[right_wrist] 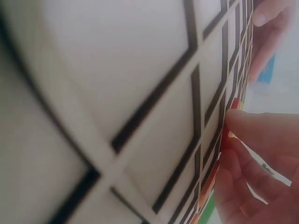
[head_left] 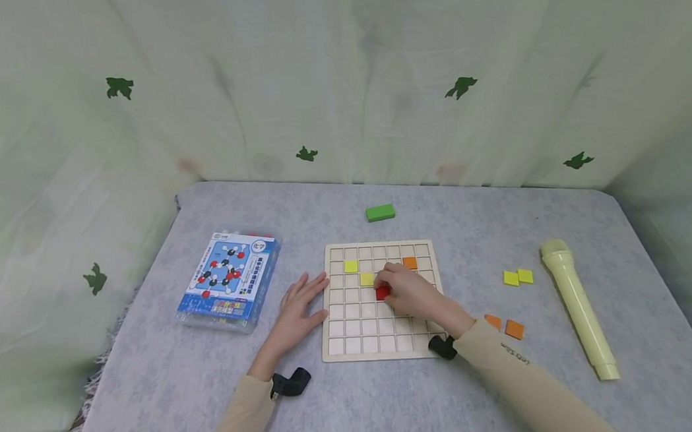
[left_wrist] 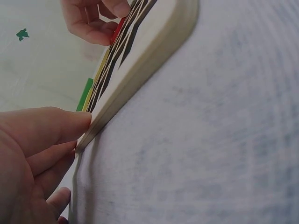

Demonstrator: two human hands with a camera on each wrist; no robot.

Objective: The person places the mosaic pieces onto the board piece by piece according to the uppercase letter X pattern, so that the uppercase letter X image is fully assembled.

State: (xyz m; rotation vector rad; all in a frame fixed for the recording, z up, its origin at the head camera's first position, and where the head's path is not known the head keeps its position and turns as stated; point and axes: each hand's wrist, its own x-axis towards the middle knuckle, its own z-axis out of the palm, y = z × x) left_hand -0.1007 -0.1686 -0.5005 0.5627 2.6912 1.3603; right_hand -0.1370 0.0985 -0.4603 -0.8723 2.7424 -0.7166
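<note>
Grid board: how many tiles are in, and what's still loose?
Done: two yellow tiles and one orange tile sit in cells of the grid board. In hand: the right hand pinches a red tile at a cell while the left hand rests flat against the board's left edge. Left: two loose yellow tiles and two loose orange tiles on the cloth; most cells are bare.

Before you, a grey felt-covered table (head_left: 501, 220) against pale green fabric curtain walls (head_left: 337, 78) with dark green leaf prints.
</note>
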